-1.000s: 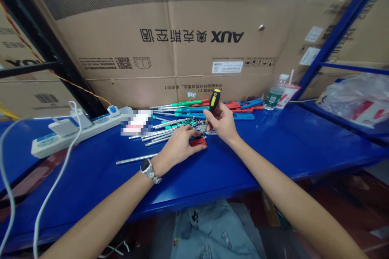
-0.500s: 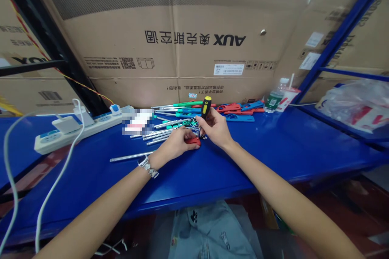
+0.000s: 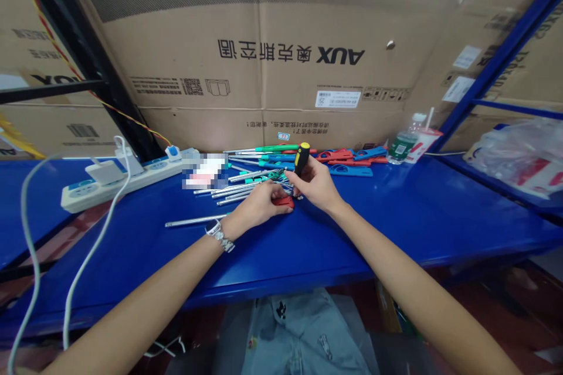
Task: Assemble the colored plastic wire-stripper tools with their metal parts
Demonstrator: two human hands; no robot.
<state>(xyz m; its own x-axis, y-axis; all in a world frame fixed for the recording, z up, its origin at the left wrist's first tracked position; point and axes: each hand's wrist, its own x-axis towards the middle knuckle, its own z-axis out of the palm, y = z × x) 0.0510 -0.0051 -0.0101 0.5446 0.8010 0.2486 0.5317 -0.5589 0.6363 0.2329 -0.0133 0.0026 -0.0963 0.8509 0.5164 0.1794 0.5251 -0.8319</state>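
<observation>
Low over the blue table, my left hand is closed on a small red plastic piece. My right hand grips a screwdriver with a black and yellow handle, held upright. Its lower end is hidden by my fingers, close to the right end of the red piece. Small dark and metallic bits show there, too small to name. Several silver metal tubes with green parts lie beside and behind my left hand. One more tube lies apart, near my watch.
Red and blue plastic handles are piled behind my right hand. A water bottle and a cup with a straw stand at the back right. A white power strip with cables lies left. Cardboard walls the back.
The whole view has shifted slightly, so the scene sits a little to the right. Both hands keep their grips on the red piece and the screwdriver, with hardly any other movement.
</observation>
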